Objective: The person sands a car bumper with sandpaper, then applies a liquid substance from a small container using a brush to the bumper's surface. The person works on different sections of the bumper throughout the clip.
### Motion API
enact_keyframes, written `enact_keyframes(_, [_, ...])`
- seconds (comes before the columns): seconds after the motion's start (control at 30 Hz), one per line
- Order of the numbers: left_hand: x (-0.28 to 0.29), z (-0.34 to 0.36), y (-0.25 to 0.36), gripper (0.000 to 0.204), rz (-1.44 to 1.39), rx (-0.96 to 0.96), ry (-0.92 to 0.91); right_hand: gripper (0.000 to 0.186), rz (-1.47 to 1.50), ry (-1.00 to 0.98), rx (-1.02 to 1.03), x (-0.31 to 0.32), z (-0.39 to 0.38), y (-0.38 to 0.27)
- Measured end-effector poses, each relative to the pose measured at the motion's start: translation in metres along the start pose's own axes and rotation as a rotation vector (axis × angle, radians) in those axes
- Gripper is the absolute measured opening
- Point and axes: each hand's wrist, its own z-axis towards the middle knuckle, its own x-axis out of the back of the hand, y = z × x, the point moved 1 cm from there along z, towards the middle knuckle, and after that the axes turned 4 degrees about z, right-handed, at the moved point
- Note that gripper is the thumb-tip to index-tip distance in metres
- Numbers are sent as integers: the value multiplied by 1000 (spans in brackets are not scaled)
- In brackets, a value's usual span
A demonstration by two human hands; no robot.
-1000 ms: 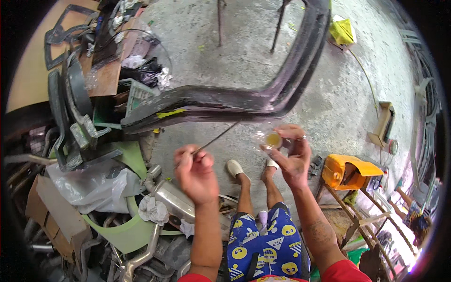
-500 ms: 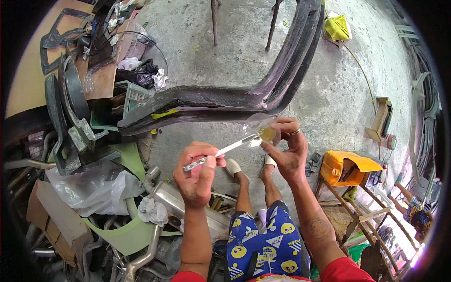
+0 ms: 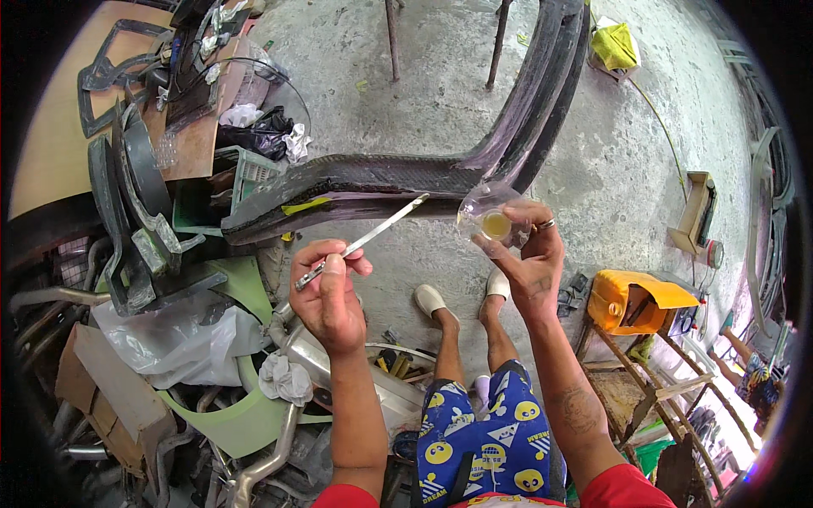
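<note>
My left hand (image 3: 332, 296) is closed round the lower end of a thin, pale stick (image 3: 381, 227), which slants up to the right with its tip in the air. In my right hand (image 3: 535, 254) is a clear plastic cup (image 3: 476, 207), tilted so that yellowish liquid shows at its bottom; thumb and fingers pinch its side. The stick's tip is apart from the cup, to its left. Just beyond both hands lies a long, dark bumper-like part (image 3: 398, 173) with a woven-looking surface, bent upward on the right.
Metal pipes, a silver muffler (image 3: 315, 360), a plastic bag (image 3: 186, 334) and a cardboard box (image 3: 106, 398) crowd the lower left. At right, a cut yellow jerrycan (image 3: 631, 300) rests on a rusty frame (image 3: 635, 372). Another person (image 3: 754, 372) is partly visible at far right.
My left hand has drawn the stick out of the cup, moving left. The cup has tilted so its inside shows more. The view has shifted slightly.
</note>
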Motion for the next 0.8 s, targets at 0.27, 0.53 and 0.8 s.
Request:
enact_keyframes(0.27, [4,2,-6,16,47,30,67,40,30,14,-44,13,-12,3])
enact_keyframes(0.53, [2,3,-9,16,8,40,89,45,31,-9,-75,19,-13,5])
enact_keyframes(0.8, [1,1,-19,17,-91,189,267,46,31,-18,-69,20,-11,3])
